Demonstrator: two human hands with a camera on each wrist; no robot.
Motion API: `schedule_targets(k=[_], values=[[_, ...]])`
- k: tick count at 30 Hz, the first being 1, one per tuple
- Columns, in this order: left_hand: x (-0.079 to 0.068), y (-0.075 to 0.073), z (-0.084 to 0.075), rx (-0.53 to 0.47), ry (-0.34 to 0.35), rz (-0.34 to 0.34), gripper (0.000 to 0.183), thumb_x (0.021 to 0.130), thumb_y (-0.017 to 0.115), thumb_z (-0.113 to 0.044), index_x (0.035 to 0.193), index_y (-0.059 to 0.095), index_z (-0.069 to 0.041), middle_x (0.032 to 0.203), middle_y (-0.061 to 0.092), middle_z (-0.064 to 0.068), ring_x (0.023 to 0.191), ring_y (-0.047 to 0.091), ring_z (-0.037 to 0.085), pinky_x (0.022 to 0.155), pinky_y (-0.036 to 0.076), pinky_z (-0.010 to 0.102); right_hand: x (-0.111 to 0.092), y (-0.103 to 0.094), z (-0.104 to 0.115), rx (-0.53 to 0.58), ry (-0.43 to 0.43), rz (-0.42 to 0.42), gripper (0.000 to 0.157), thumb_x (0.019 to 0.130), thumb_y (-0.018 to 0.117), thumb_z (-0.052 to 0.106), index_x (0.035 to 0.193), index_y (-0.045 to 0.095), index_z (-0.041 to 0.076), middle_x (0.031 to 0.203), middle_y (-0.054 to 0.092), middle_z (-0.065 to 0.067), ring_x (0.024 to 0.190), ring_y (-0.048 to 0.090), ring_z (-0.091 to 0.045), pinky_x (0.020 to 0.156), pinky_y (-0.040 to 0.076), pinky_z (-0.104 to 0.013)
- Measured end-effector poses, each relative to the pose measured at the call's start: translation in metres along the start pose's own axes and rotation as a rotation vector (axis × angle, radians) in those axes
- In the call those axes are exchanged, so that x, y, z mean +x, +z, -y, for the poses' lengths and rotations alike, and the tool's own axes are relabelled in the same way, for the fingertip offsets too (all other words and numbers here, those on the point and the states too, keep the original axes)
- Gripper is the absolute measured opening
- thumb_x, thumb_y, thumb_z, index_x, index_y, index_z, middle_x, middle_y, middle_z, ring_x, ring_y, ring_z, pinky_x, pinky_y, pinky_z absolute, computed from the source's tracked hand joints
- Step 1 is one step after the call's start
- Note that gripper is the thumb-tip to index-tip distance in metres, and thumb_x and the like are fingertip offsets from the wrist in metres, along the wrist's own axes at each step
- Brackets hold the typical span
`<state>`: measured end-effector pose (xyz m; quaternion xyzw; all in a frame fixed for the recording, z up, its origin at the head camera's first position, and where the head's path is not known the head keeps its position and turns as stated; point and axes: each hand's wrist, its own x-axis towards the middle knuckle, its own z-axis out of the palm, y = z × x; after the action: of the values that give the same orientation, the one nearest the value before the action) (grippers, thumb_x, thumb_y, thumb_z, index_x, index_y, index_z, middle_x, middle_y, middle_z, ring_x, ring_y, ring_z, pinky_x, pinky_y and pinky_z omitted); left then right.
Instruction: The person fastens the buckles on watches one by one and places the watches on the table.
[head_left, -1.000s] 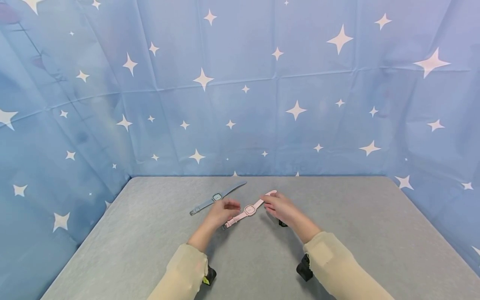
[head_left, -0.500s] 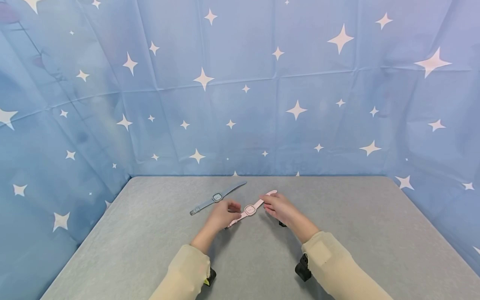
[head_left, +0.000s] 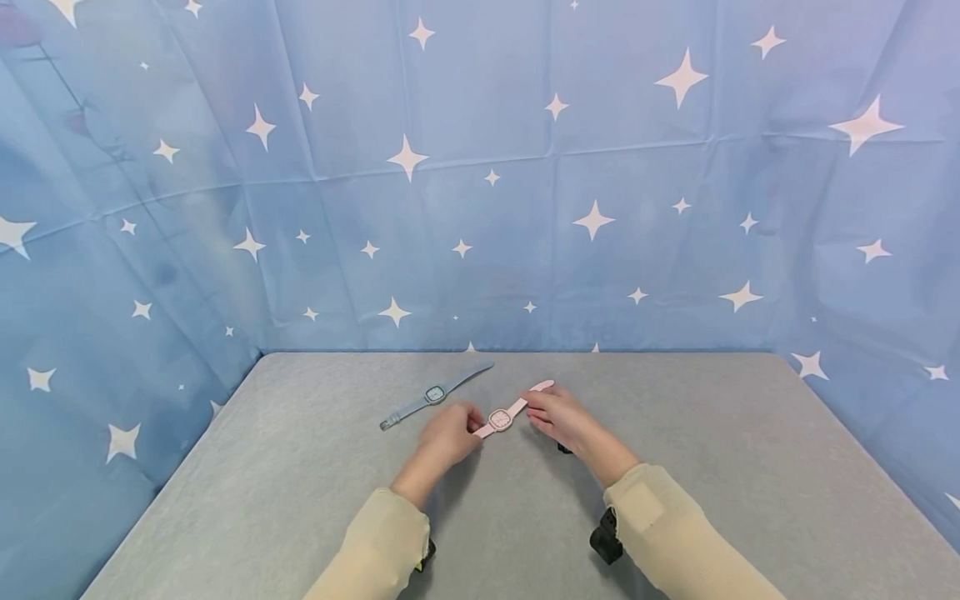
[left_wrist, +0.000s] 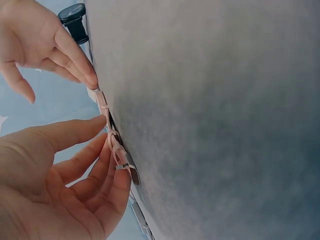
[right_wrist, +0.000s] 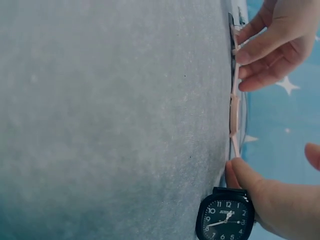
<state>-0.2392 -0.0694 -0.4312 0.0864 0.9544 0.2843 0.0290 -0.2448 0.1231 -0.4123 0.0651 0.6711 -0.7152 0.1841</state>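
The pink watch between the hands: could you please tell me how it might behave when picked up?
The pink watch would probably flex along its thin strap, while the thicker case likely stays stiff. Its case, small beside the left hand, suggests it should be light. It seems unlikely to roll, since its unfastened strap stretches out nearly straight.

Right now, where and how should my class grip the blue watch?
Probably take the blue watch by its case, pinched from above across its two strapless sides, approaching from the left: the straps stretch out from either end, while the left hand and pink watch lie on its near side.
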Motion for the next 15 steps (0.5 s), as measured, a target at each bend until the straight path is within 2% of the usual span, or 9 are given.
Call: schedule_targets(k=[6,11,15], values=[[-0.0007,0.0017,-0.0018,0.061,0.001,0.028,0.019,0.078,0.078,-0.004,0.093,0.071,-0.012,0.076,0.057,-0.005,0.066,0.047,0.009,0.058,0.036,0.022,0.0013,-0.0012,-0.0013,0.024,0.013,0.002,0.066,0.104,0.047,0.013,0.152,0.011,-0.014,0.155,0.027,-0.034,0.146,0.031,-0.042,0.121,0.029,-0.047],[-0.0019,0.0019,-0.0017,0.027,0.013,0.045,0.019,0.078,0.077,-0.002,0.094,0.071,-0.010,0.075,0.056,-0.005,0.065,0.047,0.010,0.057,0.037,0.023,0.0039,-0.0012,-0.0024,0.063,0.015,0.012,0.063,0.104,0.045,0.015,0.151,0.015,-0.015,0.155,0.026,-0.034,0.146,0.031,-0.040,0.122,0.028,-0.047],[-0.0029,0.0015,-0.0016,-0.002,0.011,0.055,0.019,0.078,0.077,-0.001,0.094,0.071,-0.009,0.075,0.056,-0.004,0.064,0.048,0.010,0.056,0.037,0.023,0.0051,-0.0010,-0.0023,0.088,0.022,0.007,0.060,0.105,0.045,0.017,0.150,0.021,-0.014,0.151,0.032,-0.031,0.139,0.039,-0.037,0.121,0.030,-0.047]])
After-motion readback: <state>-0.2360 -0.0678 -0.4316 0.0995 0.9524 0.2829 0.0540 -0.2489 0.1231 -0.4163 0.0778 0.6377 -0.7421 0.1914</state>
